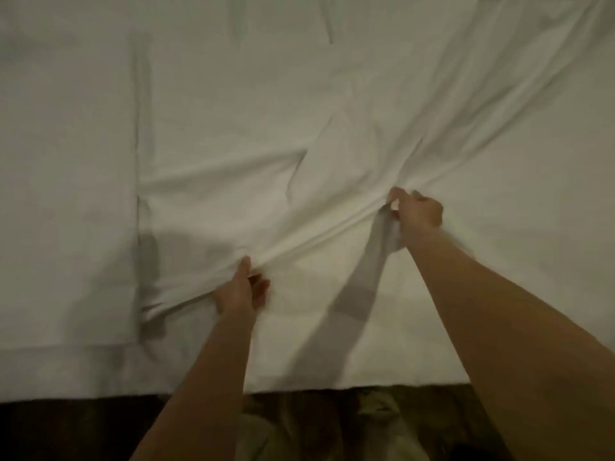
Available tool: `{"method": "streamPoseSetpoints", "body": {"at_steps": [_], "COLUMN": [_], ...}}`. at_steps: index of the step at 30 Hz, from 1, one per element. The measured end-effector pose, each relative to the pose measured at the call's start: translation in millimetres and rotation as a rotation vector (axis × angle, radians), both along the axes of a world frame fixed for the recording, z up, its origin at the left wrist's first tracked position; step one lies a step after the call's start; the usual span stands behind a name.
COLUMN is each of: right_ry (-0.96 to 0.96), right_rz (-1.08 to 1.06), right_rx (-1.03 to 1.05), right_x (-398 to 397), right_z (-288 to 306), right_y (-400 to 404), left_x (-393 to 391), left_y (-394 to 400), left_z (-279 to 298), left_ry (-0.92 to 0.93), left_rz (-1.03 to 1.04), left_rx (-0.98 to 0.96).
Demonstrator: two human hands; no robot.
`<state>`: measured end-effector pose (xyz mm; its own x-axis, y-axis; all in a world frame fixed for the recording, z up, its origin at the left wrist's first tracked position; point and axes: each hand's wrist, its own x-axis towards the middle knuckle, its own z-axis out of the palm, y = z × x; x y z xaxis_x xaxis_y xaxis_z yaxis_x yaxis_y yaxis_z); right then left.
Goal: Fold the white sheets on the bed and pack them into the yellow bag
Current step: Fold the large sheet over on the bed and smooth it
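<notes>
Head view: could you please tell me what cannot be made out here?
- Yellow bag: not in this view.
- White sheet: its far and side edges are cut off by the frame.
- Right hand: motion-blurred; bunched cloth hides the fingertips.
- Left hand: the fold it pinches covers its fingertips.
- Floor: too dark to read.

The white sheet (299, 111) runs past the top, left and right edges, so its full extent cannot be told. Bunched cloth hides the right hand's (417, 216) fingers, and the whole picture is softly blurred.
</notes>
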<state>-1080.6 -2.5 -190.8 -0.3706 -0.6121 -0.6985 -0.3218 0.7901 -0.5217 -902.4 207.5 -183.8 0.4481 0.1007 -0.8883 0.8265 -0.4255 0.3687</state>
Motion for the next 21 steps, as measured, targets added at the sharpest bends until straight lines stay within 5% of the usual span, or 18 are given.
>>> {"method": "streamPoseSetpoints", "body": {"at_steps": [7,14,21], "right_ry": [-0.347,-0.233,-0.238], "right_rz": [-0.205,-0.157,-0.444], "right_rx": [-0.028,-0.143,-0.083], "right_x": [5,-12,-100], "right_z": [16,18,9], "right_y": [-45,-56,45], "left_x": [-11,-61,-127], "left_y": [-15,-89,-63], "left_z": [10,28,11], "left_ry": [0.076,0.228,0.255], "left_rz": [0.271,0.328,0.256], "left_rx": [-0.075,-0.394,-0.304]}}
